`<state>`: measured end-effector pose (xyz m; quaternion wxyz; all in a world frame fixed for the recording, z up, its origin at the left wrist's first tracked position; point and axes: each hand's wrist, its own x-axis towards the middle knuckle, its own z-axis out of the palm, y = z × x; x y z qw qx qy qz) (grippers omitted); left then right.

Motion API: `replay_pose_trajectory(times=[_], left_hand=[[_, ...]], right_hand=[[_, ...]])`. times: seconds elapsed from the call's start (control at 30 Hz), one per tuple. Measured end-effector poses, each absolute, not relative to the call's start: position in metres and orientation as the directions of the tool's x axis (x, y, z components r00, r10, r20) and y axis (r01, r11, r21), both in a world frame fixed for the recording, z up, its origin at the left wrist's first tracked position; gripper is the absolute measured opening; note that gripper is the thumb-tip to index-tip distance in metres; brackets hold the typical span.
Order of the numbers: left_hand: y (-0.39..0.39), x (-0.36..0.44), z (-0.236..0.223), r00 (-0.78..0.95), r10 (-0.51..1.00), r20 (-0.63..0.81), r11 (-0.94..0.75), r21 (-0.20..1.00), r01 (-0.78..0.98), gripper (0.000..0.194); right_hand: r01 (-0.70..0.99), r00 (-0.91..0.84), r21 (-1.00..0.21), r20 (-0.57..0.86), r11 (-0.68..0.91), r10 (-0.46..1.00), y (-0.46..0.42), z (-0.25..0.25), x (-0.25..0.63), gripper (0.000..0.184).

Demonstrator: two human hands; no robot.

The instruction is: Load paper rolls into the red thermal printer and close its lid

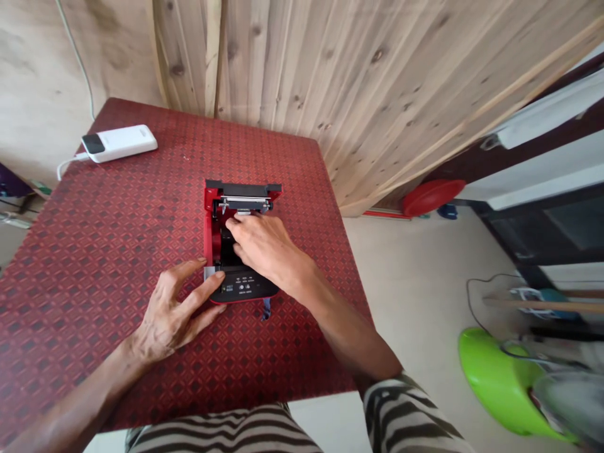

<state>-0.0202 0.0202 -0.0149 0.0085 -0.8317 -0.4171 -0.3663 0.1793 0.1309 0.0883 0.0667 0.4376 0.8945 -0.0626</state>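
Observation:
A small red and black label printer (244,286) lies on the table with its lid raised at the far side, showing a metal bar and a dark inner bay. At its near left corner, my left hand (165,308) holds the body, fingers on the left side and top panel, thumb low at the front edge. My right hand (264,242) reaches over the right side into the bay with bent fingers. Its fingertips are partly hidden, and I cannot make out what they hold there. A small blue piece (266,309) sticks out at the printer's near edge.
The red patterned table (117,251) carries a white power bank (123,143) with a white cable at far left. A wooden plank wall (302,75) stands behind. On the floor at right are a green plastic item (495,380) and a red round object (431,196).

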Motion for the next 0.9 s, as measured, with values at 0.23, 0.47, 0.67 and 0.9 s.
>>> replay_pose_trajectory(times=[0.23,0.47,0.67,0.9], left_hand=[[0.02,-0.019,-0.014,0.373,0.699,0.61,-0.642,0.306,0.703,0.079],[0.021,-0.021,-0.014,0.352,0.699,0.623,-0.642,0.33,0.692,0.076],[0.024,-0.02,-0.016,0.354,0.676,0.646,-0.656,0.309,0.689,0.076],[0.023,-0.019,-0.014,0.345,0.682,0.645,-0.651,0.319,0.689,0.073]], right_hand=[[0.792,-0.61,-0.089,-0.066,0.604,0.79,0.114,0.101,0.195,0.014],[0.602,-0.313,-0.695,0.248,0.393,0.917,0.105,0.11,0.264,0.024],[0.333,-0.008,-0.925,0.192,0.184,0.981,0.121,0.049,0.3,0.037],[0.447,0.038,-0.893,0.086,0.06,0.996,0.125,-0.026,0.29,0.033]])
